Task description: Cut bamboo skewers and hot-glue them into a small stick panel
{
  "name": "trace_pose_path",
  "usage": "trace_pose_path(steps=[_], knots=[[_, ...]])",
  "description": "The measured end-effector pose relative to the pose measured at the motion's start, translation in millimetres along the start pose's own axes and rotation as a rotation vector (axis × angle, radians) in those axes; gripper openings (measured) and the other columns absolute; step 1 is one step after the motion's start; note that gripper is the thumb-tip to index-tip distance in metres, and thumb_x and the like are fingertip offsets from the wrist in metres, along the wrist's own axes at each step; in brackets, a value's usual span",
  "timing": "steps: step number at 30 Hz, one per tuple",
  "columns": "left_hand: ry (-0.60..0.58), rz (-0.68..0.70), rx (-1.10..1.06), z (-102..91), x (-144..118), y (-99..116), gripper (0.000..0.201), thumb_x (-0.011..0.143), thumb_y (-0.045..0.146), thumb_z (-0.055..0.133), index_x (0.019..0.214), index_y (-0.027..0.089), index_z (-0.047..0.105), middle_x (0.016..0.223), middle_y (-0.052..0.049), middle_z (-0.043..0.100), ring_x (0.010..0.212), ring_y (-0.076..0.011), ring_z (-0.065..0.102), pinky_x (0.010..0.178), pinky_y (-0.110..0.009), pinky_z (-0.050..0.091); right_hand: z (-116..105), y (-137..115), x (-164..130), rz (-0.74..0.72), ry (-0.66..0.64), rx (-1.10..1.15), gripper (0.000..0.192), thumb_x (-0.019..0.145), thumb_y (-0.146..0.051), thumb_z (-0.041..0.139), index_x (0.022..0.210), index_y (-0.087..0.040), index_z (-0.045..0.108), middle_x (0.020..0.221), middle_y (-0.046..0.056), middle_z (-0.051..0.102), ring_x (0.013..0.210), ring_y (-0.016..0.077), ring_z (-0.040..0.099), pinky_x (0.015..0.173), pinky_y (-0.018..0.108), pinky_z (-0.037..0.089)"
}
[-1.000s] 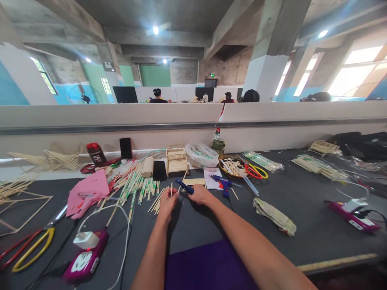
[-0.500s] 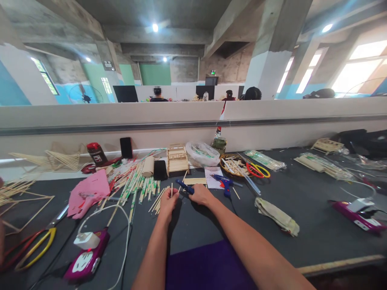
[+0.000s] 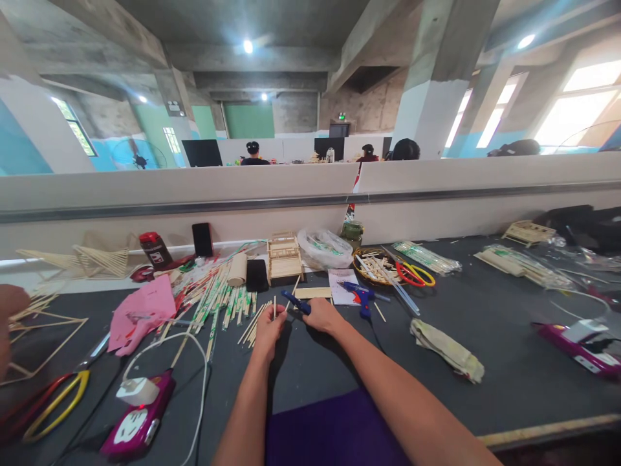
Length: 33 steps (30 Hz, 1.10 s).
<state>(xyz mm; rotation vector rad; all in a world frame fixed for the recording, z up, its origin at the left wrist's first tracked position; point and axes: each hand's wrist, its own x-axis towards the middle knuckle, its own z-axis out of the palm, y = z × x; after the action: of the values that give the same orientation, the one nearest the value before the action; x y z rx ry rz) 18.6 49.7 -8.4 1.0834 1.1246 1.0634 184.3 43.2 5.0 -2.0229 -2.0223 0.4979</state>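
Observation:
My left hand (image 3: 270, 329) is closed, with a thin wooden stick (image 3: 275, 307) upright between thumb and fingers. Another stick slants between that hand and the tool. My right hand (image 3: 322, 315) is wrapped round a dark blue hand tool (image 3: 297, 301), whose tip points left toward the stick; its exact kind is hard to make out. Just left of my left hand lie several loose wooden sticks (image 3: 249, 330). A flat wooden strip panel (image 3: 313, 292) lies beyond my right hand. The blue glue gun (image 3: 363, 296) rests partly on a white paper (image 3: 342, 279).
At the back stand a small wooden model (image 3: 284, 255), a plastic bag (image 3: 325, 248) and a basket of wood pieces (image 3: 381, 266) with scissors beside it. A glove (image 3: 447, 349) lies right. A purple power strip (image 3: 138, 417) sits front left. Another person's hand (image 3: 8, 323) shows at the left edge.
My hands stay almost in the same place, still holding the stick and the blue tool. At the left edge, the other person's hand has come further into view.

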Motion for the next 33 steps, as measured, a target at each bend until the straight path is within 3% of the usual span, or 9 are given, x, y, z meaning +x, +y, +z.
trace_pose_path(steps=[33], knots=[[-0.009, -0.049, -0.005, -4.8, 3.2, -5.1, 0.033, 0.059, 0.036, 0.070, 0.081, 0.019, 0.053, 0.046, 0.011, 0.036, 0.038, -0.0040, 0.031, 0.038, -0.015, 0.013, -0.5, -4.7, -5.7, 0.012, 0.037, -0.045, 0.027, 0.080, -0.035, 0.057, 0.094, -0.016, 0.070, 0.097, 0.016, 0.071, 0.091, 0.0261, 0.067, 0.070, 0.028, 0.046]])
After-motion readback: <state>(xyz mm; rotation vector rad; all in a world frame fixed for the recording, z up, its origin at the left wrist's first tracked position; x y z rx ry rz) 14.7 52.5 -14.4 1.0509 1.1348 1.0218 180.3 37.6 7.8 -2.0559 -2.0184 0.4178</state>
